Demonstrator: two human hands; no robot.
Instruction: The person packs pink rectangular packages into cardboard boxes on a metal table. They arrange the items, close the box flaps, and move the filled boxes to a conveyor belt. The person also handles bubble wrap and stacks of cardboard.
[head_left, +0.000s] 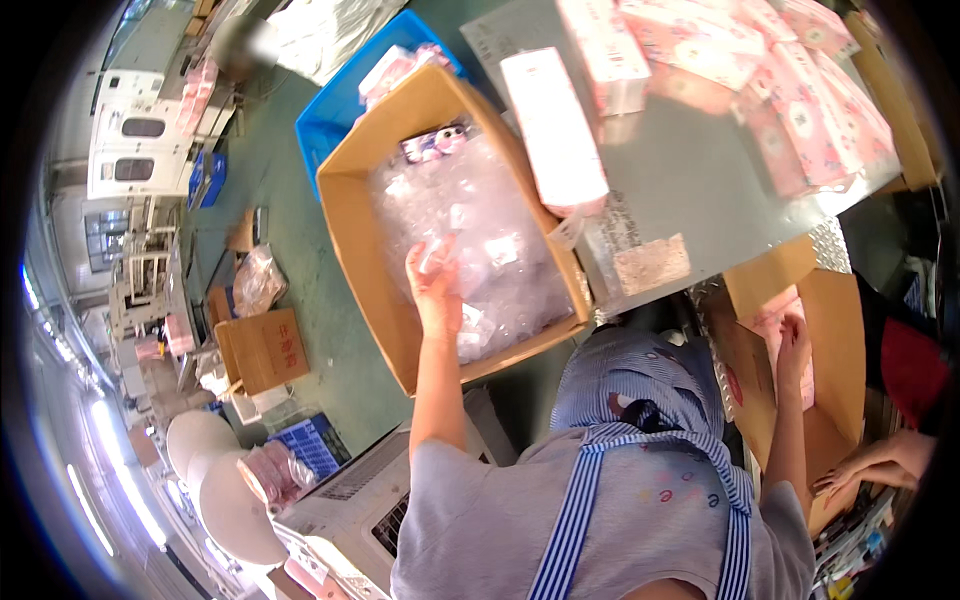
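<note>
My left hand reaches over a cardboard box filled with clear plastic pieces. Its fingers curl around a clear plastic piece. A small pack with a dark, colourful print lies on the plastic at the box's far end. On the right, my right hand is inside another open cardboard box, at the edge of a pink printed pack. Its fingers are bent and drawn together; what they grip, if anything, is hard to make out.
A grey metal table carries several pink floral packs and a long white-and-pink pack. A blue crate stands behind the left box. Another person's hand is beside the right box. A closed carton sits on the floor.
</note>
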